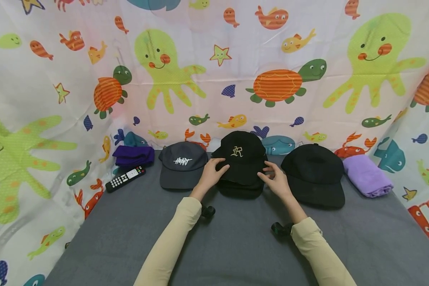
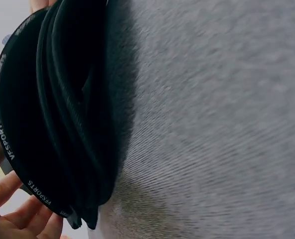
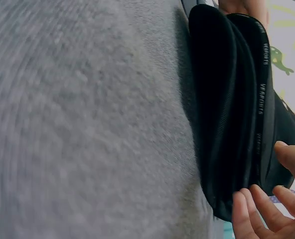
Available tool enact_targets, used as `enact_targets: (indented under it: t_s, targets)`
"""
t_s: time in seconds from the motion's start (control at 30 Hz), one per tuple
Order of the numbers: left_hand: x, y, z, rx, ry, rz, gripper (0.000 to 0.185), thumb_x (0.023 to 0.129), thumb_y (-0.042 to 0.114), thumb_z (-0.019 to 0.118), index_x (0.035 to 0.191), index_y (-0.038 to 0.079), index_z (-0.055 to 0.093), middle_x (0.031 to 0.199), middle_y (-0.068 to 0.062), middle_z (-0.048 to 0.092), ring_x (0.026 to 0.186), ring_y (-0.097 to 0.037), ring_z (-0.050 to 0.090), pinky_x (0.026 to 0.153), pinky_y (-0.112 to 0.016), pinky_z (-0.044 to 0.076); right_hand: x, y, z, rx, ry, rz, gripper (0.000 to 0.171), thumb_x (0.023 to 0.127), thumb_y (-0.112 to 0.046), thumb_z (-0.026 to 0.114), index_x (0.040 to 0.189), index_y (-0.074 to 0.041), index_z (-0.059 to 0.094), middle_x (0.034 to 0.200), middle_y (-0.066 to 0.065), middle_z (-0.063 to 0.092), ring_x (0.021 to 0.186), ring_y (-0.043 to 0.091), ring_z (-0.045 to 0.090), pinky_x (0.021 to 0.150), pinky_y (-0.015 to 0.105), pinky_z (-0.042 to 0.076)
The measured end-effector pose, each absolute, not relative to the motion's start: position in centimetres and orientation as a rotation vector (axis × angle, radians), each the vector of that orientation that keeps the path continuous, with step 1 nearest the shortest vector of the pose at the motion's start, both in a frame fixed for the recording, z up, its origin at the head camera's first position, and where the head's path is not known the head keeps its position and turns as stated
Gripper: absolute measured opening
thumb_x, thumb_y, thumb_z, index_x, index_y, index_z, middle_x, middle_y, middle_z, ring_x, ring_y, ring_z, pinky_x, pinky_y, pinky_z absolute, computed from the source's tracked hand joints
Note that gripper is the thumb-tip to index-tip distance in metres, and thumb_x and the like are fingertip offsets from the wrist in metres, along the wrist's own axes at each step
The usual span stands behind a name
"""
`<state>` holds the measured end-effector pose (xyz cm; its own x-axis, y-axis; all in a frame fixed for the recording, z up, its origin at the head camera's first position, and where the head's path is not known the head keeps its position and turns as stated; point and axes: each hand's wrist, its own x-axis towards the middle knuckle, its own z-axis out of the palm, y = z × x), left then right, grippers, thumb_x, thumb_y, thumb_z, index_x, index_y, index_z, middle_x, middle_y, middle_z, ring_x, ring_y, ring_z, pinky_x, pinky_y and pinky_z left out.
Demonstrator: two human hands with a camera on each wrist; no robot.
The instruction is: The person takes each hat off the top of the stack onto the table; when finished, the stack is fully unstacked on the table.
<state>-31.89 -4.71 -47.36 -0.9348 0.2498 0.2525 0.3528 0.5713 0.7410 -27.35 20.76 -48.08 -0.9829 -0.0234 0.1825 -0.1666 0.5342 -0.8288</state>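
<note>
A black cap with a gold emblem [image 1: 241,159] tops a stack of black caps at the back middle of the grey surface [image 1: 236,246]. My left hand [image 1: 212,171] rests its fingers on the left side of that cap's brim. My right hand [image 1: 273,177] touches the right side with spread fingers. The left wrist view has the stacked brims [image 2: 63,124] beside my loosely curled fingers [image 2: 18,219]. The same brims [image 3: 227,109] fill the right wrist view, where my fingertips [image 3: 262,214] meet their edge. Neither hand is seen wrapped round a brim.
A grey cap lettered HEART [image 1: 183,165] lies left of the stack and a plain black cap [image 1: 314,174] right of it. Further out are a remote [image 1: 125,178], a dark purple cloth [image 1: 133,155] and a lilac cloth [image 1: 367,174]. A sea-animal curtain [image 1: 271,59] closes off three sides.
</note>
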Motion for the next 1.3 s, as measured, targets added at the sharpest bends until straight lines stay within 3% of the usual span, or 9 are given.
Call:
enact_targets:
  t_s: [0.27,0.47,0.9,1.07,1.3]
  targets:
    - [-33.0,-5.1,-47.3,-0.451,-2.794,-1.411,0.059,0.092,0.039,0.056,0.138,0.005,0.042,0.140,-0.016,0.043,0.129,-0.032,0.040,0.106,-0.046,0.033,-27.9,20.2,-47.9,0.100,-2.634,1.407,0.065,0.088,-0.032,0.063,0.141,-0.007,0.036,0.121,0.020,0.056,0.089,0.029,0.060,0.063,0.029,0.046]
    - [-33.5,-5.2,-47.4,-0.419,-2.765,-1.462,0.058,0.090,0.037,0.060,0.137,0.007,0.044,0.139,-0.015,0.044,0.128,-0.031,0.041,0.104,-0.045,0.035,-28.2,20.1,-47.9,0.127,-2.649,1.417,0.068,0.088,-0.031,0.065,0.143,-0.007,0.034,0.122,0.019,0.055,0.088,0.029,0.058,0.059,0.029,0.044]
    - [-33.9,-5.5,-47.3,-0.343,-2.691,-1.607,0.059,0.082,0.031,0.070,0.133,0.008,0.049,0.127,-0.017,0.051,0.105,-0.032,0.052,0.089,-0.042,0.045,-28.4,19.9,-47.7,0.103,-2.628,1.467,0.067,0.088,-0.028,0.065,0.143,-0.008,0.033,0.123,0.021,0.050,0.095,0.031,0.058,0.064,0.029,0.046]
    - [-33.8,-5.7,-47.2,-0.307,-2.648,-1.712,0.060,0.082,0.030,0.071,0.133,0.009,0.049,0.124,-0.015,0.051,0.107,-0.029,0.051,0.091,-0.043,0.044,-28.5,20.1,-47.8,0.099,-2.622,1.466,0.070,0.087,-0.033,0.065,0.144,-0.010,0.032,0.122,0.019,0.049,0.093,0.029,0.057,0.063,0.028,0.046]
    - [-33.6,-6.0,-46.9,-0.322,-2.564,-1.809,0.063,0.081,0.028,0.073,0.135,0.011,0.046,0.115,-0.014,0.051,0.094,-0.025,0.050,0.083,-0.036,0.044,-28.2,20.5,-47.3,0.125,-2.588,1.552,0.079,0.086,-0.037,0.065,0.148,-0.016,0.021,0.120,0.017,0.048,0.089,0.029,0.059,0.063,0.029,0.051]
